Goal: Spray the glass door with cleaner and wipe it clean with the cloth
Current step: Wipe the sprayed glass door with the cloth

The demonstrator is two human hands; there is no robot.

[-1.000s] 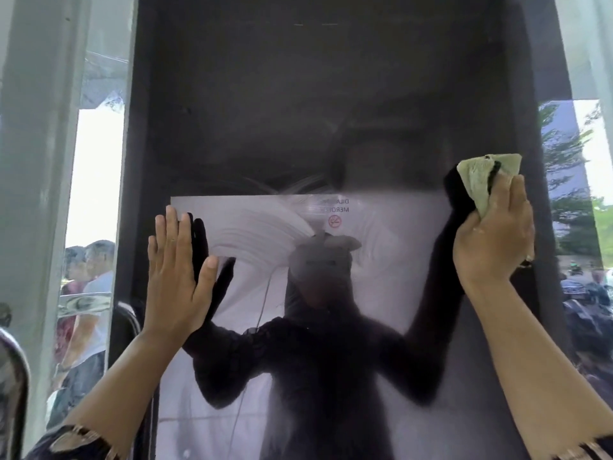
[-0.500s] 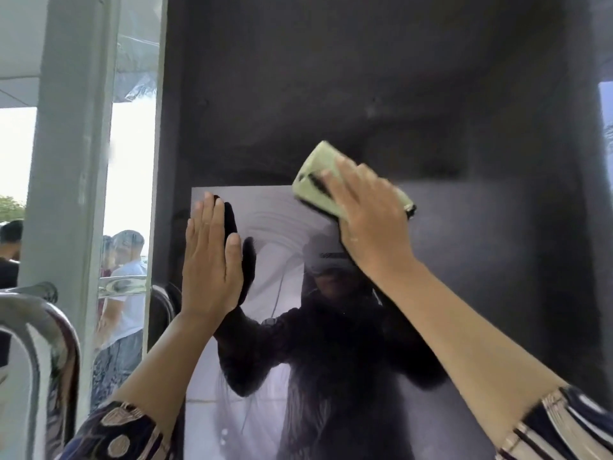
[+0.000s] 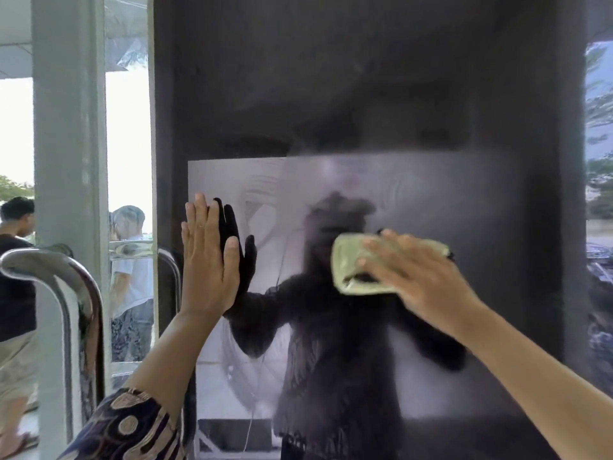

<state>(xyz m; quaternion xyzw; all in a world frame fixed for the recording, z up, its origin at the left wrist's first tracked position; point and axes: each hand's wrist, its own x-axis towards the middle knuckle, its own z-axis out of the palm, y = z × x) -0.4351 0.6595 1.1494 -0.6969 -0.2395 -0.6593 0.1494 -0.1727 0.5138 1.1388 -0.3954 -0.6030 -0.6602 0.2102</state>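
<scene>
Both of my hands are resting against the glass door [image 3: 398,94]. My left hand [image 3: 207,260] is lying flat on the pane near its left edge, fingers straight and held together, pointing up, thumb spread to the side; it is holding nothing. Its dark reflection is showing just to the right of it in the glass. My right hand [image 3: 421,273] is pressing the cloth [image 3: 348,270] against the middle of the door, fingers stretched out over it and pointing left. I am not curling them round it; they are lying straight on top. The cloth is pale yellow-green, folded and crumpled, sticking out past my fingertips to the left and a little past the back of my hand to the right. It is blurred, so I cannot make out its folds.

Faint curved streaks are showing on the pane above and to the left of the cloth. My own dark silhouette is reflecting in the lower middle of the door, partly behind the cloth.

A patterned sleeve [image 3: 132,426] is covering my left forearm near the bottom edge. To the left of the door a grey pillar [image 3: 66,161] is standing, with a shiny metal handle [image 3: 59,283] in front of it. Two people [image 3: 16,277] are standing beyond, on the far left.
</scene>
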